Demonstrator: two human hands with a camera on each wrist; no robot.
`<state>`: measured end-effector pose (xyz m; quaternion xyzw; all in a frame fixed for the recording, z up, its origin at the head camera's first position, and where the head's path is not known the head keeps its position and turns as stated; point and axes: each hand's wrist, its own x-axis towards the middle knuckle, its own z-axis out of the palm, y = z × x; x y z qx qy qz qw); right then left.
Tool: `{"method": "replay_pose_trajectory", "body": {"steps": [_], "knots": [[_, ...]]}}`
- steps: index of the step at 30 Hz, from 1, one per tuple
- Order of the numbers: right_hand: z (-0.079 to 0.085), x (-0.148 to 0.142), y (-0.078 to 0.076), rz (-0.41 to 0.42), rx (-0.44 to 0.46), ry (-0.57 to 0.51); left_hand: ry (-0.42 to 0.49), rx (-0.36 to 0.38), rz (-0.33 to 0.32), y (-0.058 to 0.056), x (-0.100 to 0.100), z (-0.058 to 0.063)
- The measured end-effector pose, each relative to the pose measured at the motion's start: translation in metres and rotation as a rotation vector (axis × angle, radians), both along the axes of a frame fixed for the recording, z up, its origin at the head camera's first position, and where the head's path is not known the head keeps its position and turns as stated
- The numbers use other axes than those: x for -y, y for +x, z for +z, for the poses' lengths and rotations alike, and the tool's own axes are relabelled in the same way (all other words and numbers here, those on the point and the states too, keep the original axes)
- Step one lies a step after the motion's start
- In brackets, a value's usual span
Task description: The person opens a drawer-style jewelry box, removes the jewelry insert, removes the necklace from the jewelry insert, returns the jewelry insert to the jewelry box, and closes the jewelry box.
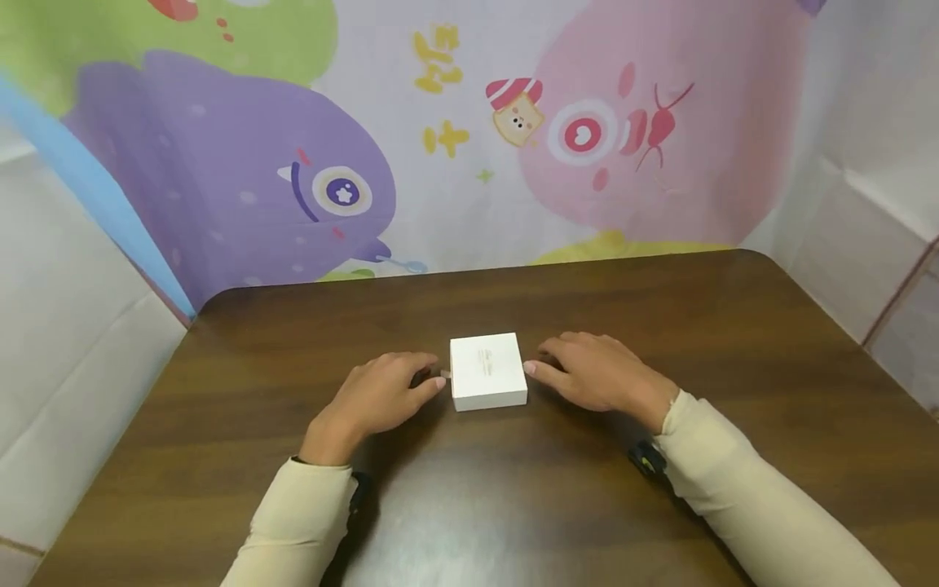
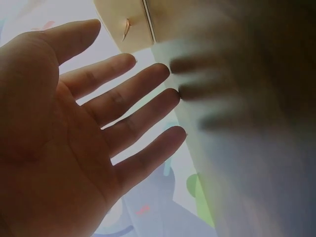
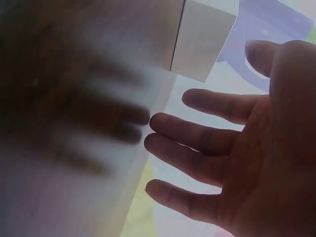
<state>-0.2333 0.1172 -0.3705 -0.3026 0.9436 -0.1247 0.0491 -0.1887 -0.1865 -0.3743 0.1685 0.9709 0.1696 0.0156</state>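
A small white box (image 1: 484, 368) with faint gold lettering on its lid lies flat on the brown table. From its left side sticks a short ribbon tab (image 2: 127, 29), seen at the top of the left wrist view. My left hand (image 1: 377, 394) is beside that side, fingers spread and gently bent, gripping nothing. On the opposite side my right hand (image 1: 594, 371) has its thumb close to the box; whether it touches cannot be told. In the right wrist view, the fingers (image 3: 192, 136) are extended and hold nothing.
The dark wood table (image 1: 469, 489) reaches back to a cartoon-printed cloth (image 1: 455, 204). Pale panels (image 1: 66, 367) stand to the left and right. Dark wrist devices (image 1: 647, 458) sit under both cream sleeves.
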Motion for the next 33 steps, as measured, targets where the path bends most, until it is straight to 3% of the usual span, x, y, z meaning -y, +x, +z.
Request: {"method": "replay_pose_trajectory", "body": {"steps": [9, 15, 33], "knots": [[-0.005, -0.002, 0.005, -0.002, -0.004, -0.009, -0.004, 0.003, -0.031, -0.002, -0.012, 0.002], [0.001, 0.006, 0.003, 0.014, -0.029, -0.002, -0.015, -0.018, -0.019, -0.007, -0.009, 0.006], [0.000, 0.021, 0.007, 0.037, -0.001, 0.026, 0.010, 0.017, -0.010, -0.002, -0.004, 0.001]]}}
